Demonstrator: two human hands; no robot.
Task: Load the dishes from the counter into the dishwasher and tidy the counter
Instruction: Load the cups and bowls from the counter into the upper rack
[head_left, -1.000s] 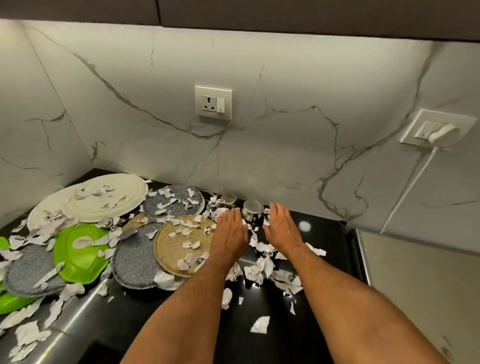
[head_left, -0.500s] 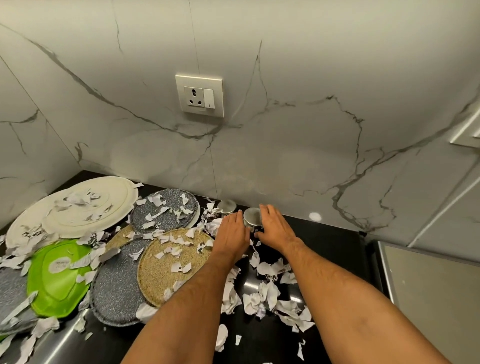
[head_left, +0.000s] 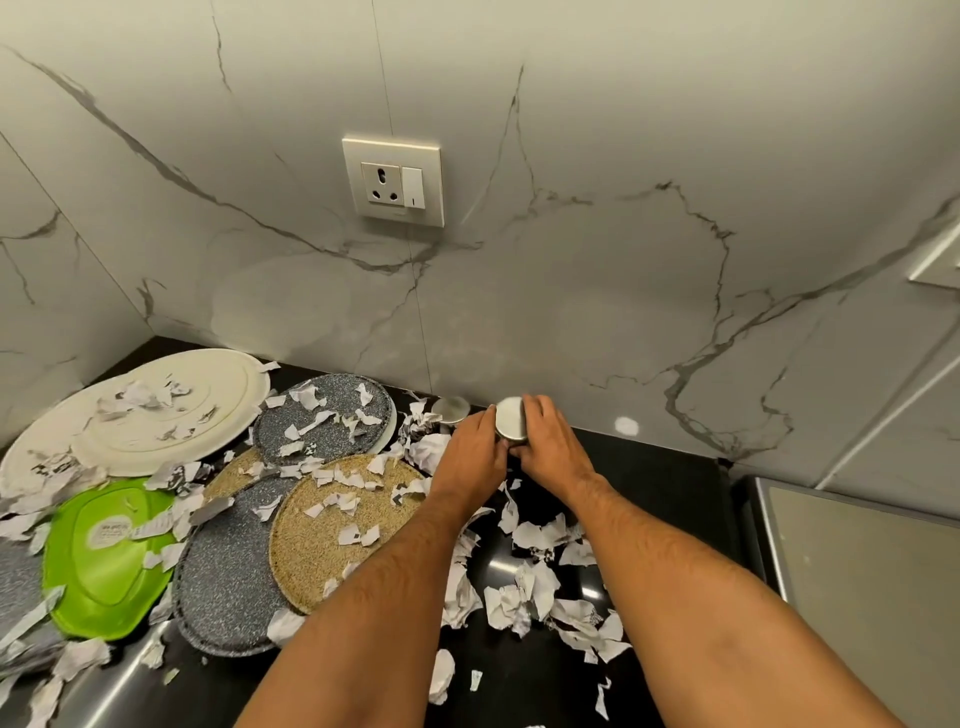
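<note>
Both hands, left hand (head_left: 470, 452) and right hand (head_left: 545, 441), now close around steel cup (head_left: 511, 427), seemingly upturned; lift it straight up.

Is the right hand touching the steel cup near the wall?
Touching. In the head view the right hand curls its fingers over the steel cup, with no gap showing between them.
</note>
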